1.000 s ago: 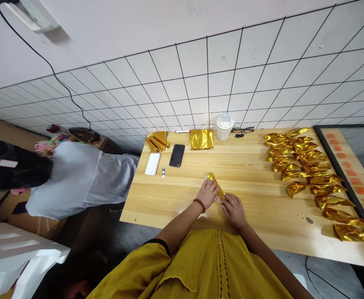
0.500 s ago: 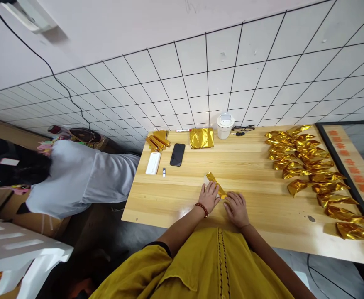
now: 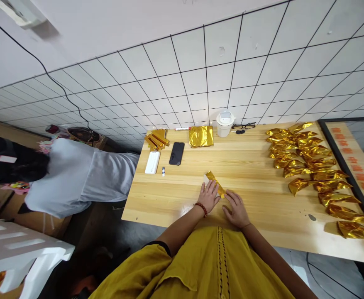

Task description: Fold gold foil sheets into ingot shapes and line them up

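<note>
A sheet of gold foil paper (image 3: 215, 179), partly folded over with its pale side showing at the left, lies on the wooden table (image 3: 182, 195). My left hand (image 3: 209, 197) rests flat on it with fingers stretched out; a red bead bracelet circles the wrist. At the sheet's lower right end my right hand (image 3: 236, 209) touches the foil with its fingertips, fingers extended and thumb apart. Part of the sheet is hidden under my left hand.
Folded gold foil pieces (image 3: 312, 162) stand in rows at the right. Along the back are a foil stack (image 3: 201, 136), a white lidded cup (image 3: 225, 124), glasses (image 3: 244, 125) and foil strips (image 3: 157, 139). A phone (image 3: 177, 153) and white power bank (image 3: 152, 162) lie left. A person (image 3: 76, 174) leans nearby.
My right hand has shifted slightly, its thumb moving a little farther from the fingers. My left hand stays on the foil sheet. The camera view has tilted a little.
</note>
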The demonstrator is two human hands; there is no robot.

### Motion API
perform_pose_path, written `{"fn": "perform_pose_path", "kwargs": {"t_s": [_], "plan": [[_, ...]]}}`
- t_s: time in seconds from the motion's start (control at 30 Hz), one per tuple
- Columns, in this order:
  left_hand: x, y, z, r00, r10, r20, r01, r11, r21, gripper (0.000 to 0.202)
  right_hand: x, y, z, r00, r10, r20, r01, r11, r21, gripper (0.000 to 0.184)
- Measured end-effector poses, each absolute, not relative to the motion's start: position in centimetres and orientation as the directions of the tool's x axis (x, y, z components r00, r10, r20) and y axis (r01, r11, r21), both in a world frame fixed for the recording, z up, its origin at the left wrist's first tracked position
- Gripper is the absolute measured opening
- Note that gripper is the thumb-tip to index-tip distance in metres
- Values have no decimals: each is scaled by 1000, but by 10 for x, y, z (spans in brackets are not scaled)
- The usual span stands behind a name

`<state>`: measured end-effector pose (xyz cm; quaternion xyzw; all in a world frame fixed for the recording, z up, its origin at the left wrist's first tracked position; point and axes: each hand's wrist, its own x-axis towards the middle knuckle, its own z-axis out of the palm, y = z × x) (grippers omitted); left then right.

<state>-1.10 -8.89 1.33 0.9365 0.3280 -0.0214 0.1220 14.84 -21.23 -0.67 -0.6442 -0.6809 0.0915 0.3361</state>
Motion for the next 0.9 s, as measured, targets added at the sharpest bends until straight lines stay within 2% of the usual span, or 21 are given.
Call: {"fn": "perform_pose_path", "kwargs": {"t_s": [0.2, 0.4, 0.5, 0.6, 0.7, 0.9], "plan": [[-10, -88, 17, 787, 603, -130, 616, -759, 210, 61, 148, -214, -10, 54, 941, 334, 823, 148, -548, 65], [-8, -86, 27, 777, 615, -139, 629, -748, 210, 61, 142, -210, -5, 23, 962, 273, 898, 100, -427, 43], [-3, -80, 35, 770, 625, -126, 635, -731, 249, 53, 139, -207, -2, 23, 972, 234, 907, 78, -414, 39], [5, -68, 42, 715, 688, -124, 691, -669, 275, 45, 139, -206, 0, 29, 973, 228, 912, 68, -404, 37], [12, -54, 45, 656, 743, -131, 746, -613, 259, 50, 139, -205, 1, 27, 973, 229, 915, 68, -398, 36], [11, -48, 44, 628, 756, -183, 773, -582, 251, 62, 143, -208, -1, 86, 964, 250, 906, 29, -421, 38]]}}
